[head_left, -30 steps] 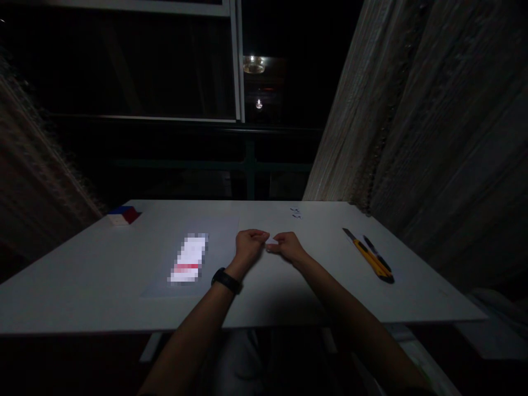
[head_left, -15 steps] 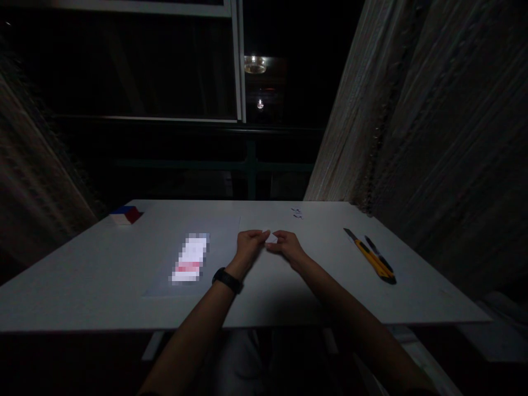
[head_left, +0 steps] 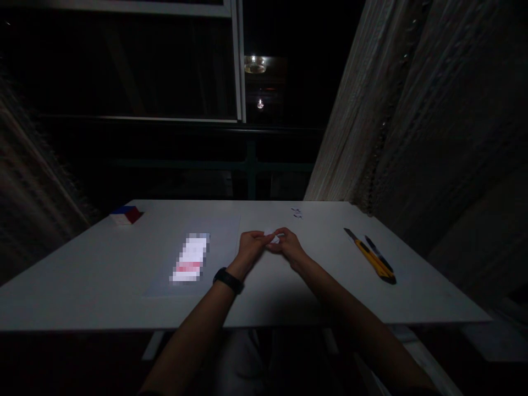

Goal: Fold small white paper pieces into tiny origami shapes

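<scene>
Over the middle of the white table [head_left: 103, 275], a small piece of white paper [head_left: 270, 233] is pinched between my two hands. My left hand [head_left: 251, 245], with a black band [head_left: 228, 280] on its wrist, is closed on the paper's left side, its thumb lying across it. From the other side my right hand [head_left: 290, 245] grips the same paper with thumb and fingers. Part of the paper is hidden by the fingers, and its folds are too dim to make out fully.
Left of my hands a lit, blurred-out phone [head_left: 191, 258] lies on a large pale sheet [head_left: 163, 286]. A cube puzzle [head_left: 126, 215] sits far left. A yellow box cutter [head_left: 371, 257] and a dark pen [head_left: 378, 253] lie right. Small dark marks [head_left: 297, 213] show at the back. Curtains [head_left: 346, 110] hang beyond.
My left hand has shifted slightly right, its thumb now further over the paper. The paper has turned a little between my fingers, and more of it shows above them.
</scene>
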The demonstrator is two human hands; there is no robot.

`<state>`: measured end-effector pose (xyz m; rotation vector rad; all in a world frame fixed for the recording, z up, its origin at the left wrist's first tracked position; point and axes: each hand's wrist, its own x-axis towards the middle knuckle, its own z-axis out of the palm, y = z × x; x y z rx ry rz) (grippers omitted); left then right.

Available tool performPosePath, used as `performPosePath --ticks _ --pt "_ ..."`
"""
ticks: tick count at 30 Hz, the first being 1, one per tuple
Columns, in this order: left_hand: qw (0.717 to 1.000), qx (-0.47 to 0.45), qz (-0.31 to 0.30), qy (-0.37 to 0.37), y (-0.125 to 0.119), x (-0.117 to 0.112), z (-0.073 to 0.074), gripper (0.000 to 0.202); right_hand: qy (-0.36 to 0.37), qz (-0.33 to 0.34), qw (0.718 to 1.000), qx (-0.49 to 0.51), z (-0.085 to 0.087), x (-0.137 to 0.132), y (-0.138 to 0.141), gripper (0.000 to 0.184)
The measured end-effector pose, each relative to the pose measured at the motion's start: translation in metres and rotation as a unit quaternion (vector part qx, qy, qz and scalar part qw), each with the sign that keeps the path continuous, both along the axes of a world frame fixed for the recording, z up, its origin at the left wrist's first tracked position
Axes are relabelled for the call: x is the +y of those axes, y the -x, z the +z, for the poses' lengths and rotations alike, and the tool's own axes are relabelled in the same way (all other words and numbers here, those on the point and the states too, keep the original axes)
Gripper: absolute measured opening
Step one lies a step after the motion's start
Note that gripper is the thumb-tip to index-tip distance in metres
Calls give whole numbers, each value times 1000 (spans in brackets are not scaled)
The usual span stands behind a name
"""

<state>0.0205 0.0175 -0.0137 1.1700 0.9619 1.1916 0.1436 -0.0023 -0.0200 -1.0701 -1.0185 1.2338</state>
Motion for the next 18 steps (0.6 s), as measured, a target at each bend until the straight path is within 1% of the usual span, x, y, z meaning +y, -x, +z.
performPosePath --ticks 2,5,9,12,14,18 --pt "1000 7 19 7 2 0 2 30 0 41 999 4 0 0 -2 54" --pt "999 5 27 16 6 2 4 30 1 86 996 -7 2 0 -6 54" --pt "999 -9 26 24 9 2 5 31 -15 85 996 -29 7 -1 -13 45" --pt "999 -19 13 39 10 2 5 32 -24 88 996 -22 10 -2 -18 45" --pt "998 -28 6 49 10 2 4 33 -38 103 994 -19 10 -2 -20 44" --pt "997 -44 0 56 11 3 3 35 -48 151 986 -47 8 -3 -23 37"
